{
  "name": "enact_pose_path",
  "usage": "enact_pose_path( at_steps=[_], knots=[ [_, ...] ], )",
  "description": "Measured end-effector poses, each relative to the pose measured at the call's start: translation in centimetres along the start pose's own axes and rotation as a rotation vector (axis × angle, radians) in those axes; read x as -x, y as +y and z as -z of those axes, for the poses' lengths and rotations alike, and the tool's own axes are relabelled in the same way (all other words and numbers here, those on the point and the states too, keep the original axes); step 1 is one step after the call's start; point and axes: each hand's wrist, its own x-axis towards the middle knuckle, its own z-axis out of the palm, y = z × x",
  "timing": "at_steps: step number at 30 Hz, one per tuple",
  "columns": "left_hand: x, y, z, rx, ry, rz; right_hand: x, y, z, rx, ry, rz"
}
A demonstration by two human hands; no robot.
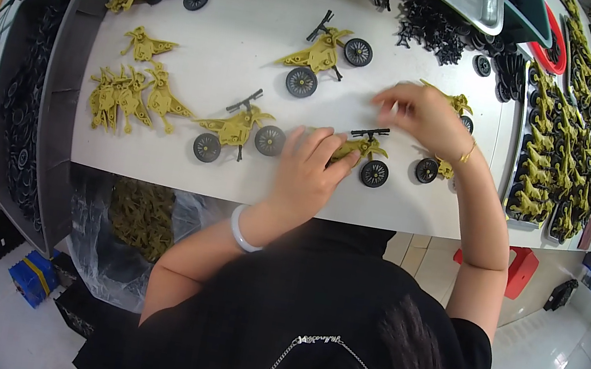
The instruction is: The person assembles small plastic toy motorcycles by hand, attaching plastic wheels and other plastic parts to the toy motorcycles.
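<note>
White table, one motorbike under left hand

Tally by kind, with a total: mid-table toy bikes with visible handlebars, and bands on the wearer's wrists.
Toy bikes: 3 (far one; left one; one at the left hand, partly covered)
Wrist bands: 2 (white; gold)
Total: 5
</note>
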Motion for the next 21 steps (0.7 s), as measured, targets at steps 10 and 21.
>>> enact_pose_path(
  at_steps=[10, 21],
  knots=[
    [-0.1, 0.5, 0.4, 0.035, 0.009, 0.036, -7.3, 5.5, 1.4, 0.335, 0.437, -0.173],
    [0.2, 0.1, 0.0, 0.04, -0.006, 0.017, 6.6, -1.9, -2.7, -0.035, 0.19, -0.104]
  ],
)
